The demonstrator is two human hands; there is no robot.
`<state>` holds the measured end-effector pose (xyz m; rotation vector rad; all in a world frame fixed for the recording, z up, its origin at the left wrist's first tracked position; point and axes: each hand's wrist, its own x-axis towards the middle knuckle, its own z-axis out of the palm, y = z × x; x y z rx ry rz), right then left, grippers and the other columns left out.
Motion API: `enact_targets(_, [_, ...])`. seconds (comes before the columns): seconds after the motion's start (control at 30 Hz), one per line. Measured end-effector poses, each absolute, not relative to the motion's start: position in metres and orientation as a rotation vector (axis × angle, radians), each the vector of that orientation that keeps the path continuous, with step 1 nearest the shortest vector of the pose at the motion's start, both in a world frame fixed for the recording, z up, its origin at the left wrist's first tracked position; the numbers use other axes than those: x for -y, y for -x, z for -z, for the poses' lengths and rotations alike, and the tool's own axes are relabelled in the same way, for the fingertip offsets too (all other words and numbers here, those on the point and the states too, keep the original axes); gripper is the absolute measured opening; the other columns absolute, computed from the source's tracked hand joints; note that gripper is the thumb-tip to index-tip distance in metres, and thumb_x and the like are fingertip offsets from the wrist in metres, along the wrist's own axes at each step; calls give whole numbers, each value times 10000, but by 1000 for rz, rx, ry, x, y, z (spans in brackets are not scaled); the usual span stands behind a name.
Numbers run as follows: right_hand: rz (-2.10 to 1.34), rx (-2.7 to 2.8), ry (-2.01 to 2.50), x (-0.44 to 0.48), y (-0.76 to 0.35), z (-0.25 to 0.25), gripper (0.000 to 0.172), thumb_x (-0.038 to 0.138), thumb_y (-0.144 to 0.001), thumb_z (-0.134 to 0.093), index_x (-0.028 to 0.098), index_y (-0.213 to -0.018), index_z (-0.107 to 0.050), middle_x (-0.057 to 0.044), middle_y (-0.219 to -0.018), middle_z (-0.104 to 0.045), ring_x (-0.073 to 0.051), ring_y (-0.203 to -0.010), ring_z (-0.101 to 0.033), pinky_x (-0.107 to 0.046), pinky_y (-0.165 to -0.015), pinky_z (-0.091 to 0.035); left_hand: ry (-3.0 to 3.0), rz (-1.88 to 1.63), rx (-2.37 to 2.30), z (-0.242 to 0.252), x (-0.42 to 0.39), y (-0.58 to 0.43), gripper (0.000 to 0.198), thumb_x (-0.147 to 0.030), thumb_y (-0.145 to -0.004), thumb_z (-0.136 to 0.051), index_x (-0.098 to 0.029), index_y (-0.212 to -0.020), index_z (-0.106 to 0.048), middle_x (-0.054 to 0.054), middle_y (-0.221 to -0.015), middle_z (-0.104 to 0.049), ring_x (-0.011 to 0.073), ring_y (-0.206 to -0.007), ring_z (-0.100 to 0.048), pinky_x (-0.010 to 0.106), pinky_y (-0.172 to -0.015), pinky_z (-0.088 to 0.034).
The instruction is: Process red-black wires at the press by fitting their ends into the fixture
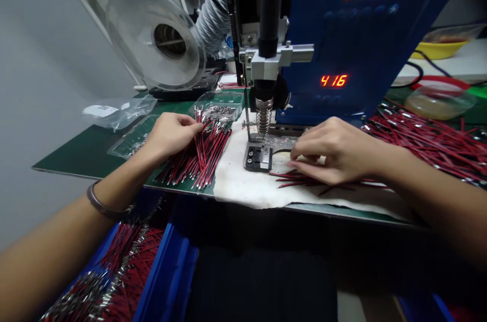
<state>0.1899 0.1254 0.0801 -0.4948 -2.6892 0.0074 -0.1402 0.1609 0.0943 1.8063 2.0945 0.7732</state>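
My left hand (173,133) is closed in a pinch at the top of a pile of short red-and-black wires (207,154) with metal ends. Its fingertips meet at a wire there. My right hand (335,152) curls over the white cloth (243,187), thumb and fingers close together; what lies between them is hard to make out. A few loose red-and-black wires (291,179) lie under it. Just left of its fingertips is a small black metal fixture (258,156), below the machine's spring-wrapped tip (264,116). A thin dark curved strip (281,150) runs between fixture and fingers.
Behind stands a blue machine (323,28) with red digits. A large clear reel (155,38) is at the left, near a clear tray (220,106) of small metal parts. More wires (429,142) are heaped at right. A blue bin (160,261) of wires sits below the table edge.
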Motion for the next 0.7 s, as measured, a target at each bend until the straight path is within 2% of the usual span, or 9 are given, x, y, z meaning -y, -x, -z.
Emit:
enact_targets(0.23, [-16, 2694, 488, -126, -191, -81, 253, 230, -966, -547, 140, -768, -676, 0, -610, -576, -89, -529, -499, -259, -531, -297, -1796, -1126, -1961, -87, -150, 144, 273, -444, -778, -673, -184, -697, -653, -15, -587, -507, 123, -529, -406, 281, -511, -319])
enact_targets(0.33, [-4, 2690, 488, -126, -192, -82, 259, 228, -970, -541, 148, -754, -661, 5, -602, -564, -91, -521, -488, -264, -529, -296, -1830, -1330, -1841, -83, -147, 147, 261, -442, -831, -636, -195, -751, -617, -5, -635, -527, 133, -561, -454, 283, -533, -369])
enact_targets(0.47, [1, 2676, 465, -122, -191, -87, 273, 233, -992, -516, 161, -761, -642, 6, -605, -559, -95, -519, -479, -273, -524, -292, -1825, -1564, -1772, -79, -144, 147, 238, -429, -845, -641, -192, -817, -641, 37, -807, -636, 166, -708, -571, 300, -683, -471])
enact_targets(0.53, [5, 2666, 443, -117, -190, -94, 262, 235, -994, -521, 162, -781, -653, 1, -612, -567, -95, -517, -477, -278, -517, -286, -1755, -1579, -1790, -79, -143, 146, 246, -428, -830, -662, -183, -855, -661, 52, -847, -651, 169, -718, -586, 296, -676, -479])
enact_targets(0.63, [-1, 2657, 432, -103, -188, -109, 225, 233, -982, -542, 165, -807, -664, -3, -608, -565, -103, -522, -475, -285, -519, -293, -1667, -1485, -1809, -81, -144, 147, 244, -418, -829, -663, -182, -891, -675, 44, -794, -650, 156, -661, -561, 275, -605, -454])
enact_targets(0.7, [-41, 2593, 425, -90, -190, -119, 171, 216, -970, -565, 176, -841, -670, -3, -616, -583, -104, -521, -480, -281, -519, -316, -1678, -1430, -1757, -84, -146, 147, 216, -401, -843, -645, -188, -867, -675, 47, -819, -679, 161, -700, -578, 267, -634, -465])
